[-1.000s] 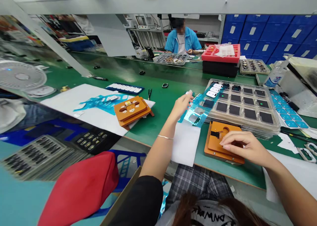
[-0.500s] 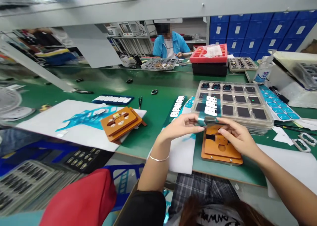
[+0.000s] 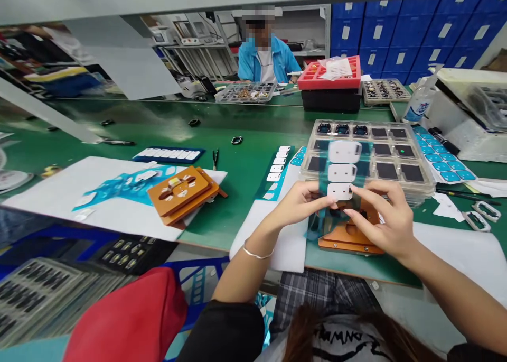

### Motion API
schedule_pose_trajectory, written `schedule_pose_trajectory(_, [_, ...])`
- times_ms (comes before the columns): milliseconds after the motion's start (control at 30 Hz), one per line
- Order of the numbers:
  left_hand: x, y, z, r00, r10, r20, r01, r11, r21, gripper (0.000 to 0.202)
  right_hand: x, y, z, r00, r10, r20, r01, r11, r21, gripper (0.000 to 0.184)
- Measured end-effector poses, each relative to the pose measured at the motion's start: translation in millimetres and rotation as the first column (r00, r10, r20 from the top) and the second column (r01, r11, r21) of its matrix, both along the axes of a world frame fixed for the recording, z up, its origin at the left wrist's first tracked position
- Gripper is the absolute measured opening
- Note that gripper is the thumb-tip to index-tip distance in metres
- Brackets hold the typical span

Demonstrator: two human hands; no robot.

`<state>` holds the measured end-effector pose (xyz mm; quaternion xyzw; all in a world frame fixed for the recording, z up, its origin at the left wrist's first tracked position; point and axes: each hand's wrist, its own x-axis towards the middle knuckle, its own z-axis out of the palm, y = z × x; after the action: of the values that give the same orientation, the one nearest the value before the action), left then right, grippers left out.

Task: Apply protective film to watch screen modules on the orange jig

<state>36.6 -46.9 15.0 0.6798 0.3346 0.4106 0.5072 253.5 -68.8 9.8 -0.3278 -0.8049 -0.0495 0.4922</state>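
A person's left hand (image 3: 299,206) and right hand (image 3: 380,219) hold a strip of clear teal film (image 3: 341,193) upright above a green counter (image 3: 245,230). The fingers of both hands are closed on the strip's lower part, pinching it from either side. Three white rectangular pads (image 3: 343,173) sit in a column on the film. The strip hangs directly over an orange jig (image 3: 350,244), which is mostly hidden by the hands, and its lower edge looks close to the jig, though contact cannot be told. A thin silver bracelet (image 3: 257,253) circles the left wrist, and that forearm passes over a white foam sheet (image 3: 269,235).

Just behind the hands lies a stacked clear plastic tray (image 3: 420,190) with dark square parts in its compartments. To its left is a teal backing strip with small white labels (image 3: 279,164). Farther right lies a sheet of blue pads (image 3: 443,164).

On the left of the counter, a second orange jig (image 3: 178,190) rests on a large white sheet (image 3: 47,187) with blue film scraps. Beyond them are a navy tray of white pads (image 3: 168,155) and small tweezers (image 3: 215,158). Across the counter, a co-worker in a blue jacket (image 3: 269,61) sits beside a red tray (image 3: 328,76), with blue storage bins (image 3: 404,34) behind.
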Motion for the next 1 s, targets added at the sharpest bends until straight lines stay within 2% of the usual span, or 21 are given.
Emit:
schedule_pose_trajectory(100, [1.8, -2.1, -4.8, 0.998, 0.023, -0.050, -0.018, 0.995, 0.095, 0.049, 0.1, -1.0, 0.8, 0.990, -0.131, 0.059, 0.126, 0.989, 0.081, 0.033])
schedule_pose_trajectory(167, [2.3, -2.6, -5.8, 0.995, 0.033, -0.092, -0.012, 0.975, 0.222, 0.045, 0.1, -1.2, 1.2, 0.988, -0.132, 0.074, 0.125, 0.988, 0.096, 0.033])
schedule_pose_trajectory(267, [3.0, -2.4, -5.1, 0.991, 0.053, -0.123, 0.005, 0.901, 0.434, 0.040, -0.6, -1.0, 1.9, 0.996, 0.019, 0.089, -0.025, 0.997, 0.074, 0.035])
schedule_pose_trajectory(367, [3.3, -2.2, -4.3, 0.992, 0.048, -0.114, 0.022, 0.837, 0.547, 0.039, -2.3, -1.5, 2.8, 0.980, 0.194, 0.048, -0.193, 0.981, -0.024, 0.039])
schedule_pose_trajectory(500, [2.9, -3.8, -4.4, 0.986, 0.023, -0.163, 0.070, 0.837, 0.543, 0.042, -4.2, -4.8, 3.4, 0.935, 0.346, -0.072, -0.354, 0.915, -0.195, 0.045])
schedule_pose_trajectory(600, [2.1, -5.7, -4.6, 0.974, -0.057, -0.217, 0.161, 0.850, 0.502, 0.038, -4.5, -7.8, 2.8, 0.906, 0.384, -0.180, -0.423, 0.848, -0.320, 0.048])
schedule_pose_trajectory(667, [1.8, -6.8, -4.1, 0.966, -0.107, -0.234, 0.214, 0.840, 0.499, 0.034, -5.1, -9.0, 1.6, 0.895, 0.371, -0.247, -0.442, 0.812, -0.381, 0.046])
schedule_pose_trajectory(867, [3.8, -10.2, 0.0, 0.940, -0.104, -0.326, 0.274, 0.800, 0.533, 0.026, -8.7, -7.4, -3.6, 0.877, 0.280, -0.390, -0.443, 0.786, -0.432, 0.029])
schedule_pose_trajectory(933, [4.0, -10.8, 1.2, 0.931, -0.110, -0.347, 0.284, 0.816, 0.503, 0.021, -7.6, -5.9, -2.8, 0.863, 0.271, -0.426, -0.458, 0.775, -0.435, 0.028])
schedule_pose_trajectory(1000, [2.5, -10.5, 2.0, 0.928, -0.131, -0.350, 0.288, 0.847, 0.447, 0.017, -4.6, -4.1, 0.0, 0.870, 0.230, -0.435, -0.428, 0.791, -0.437, 0.024])
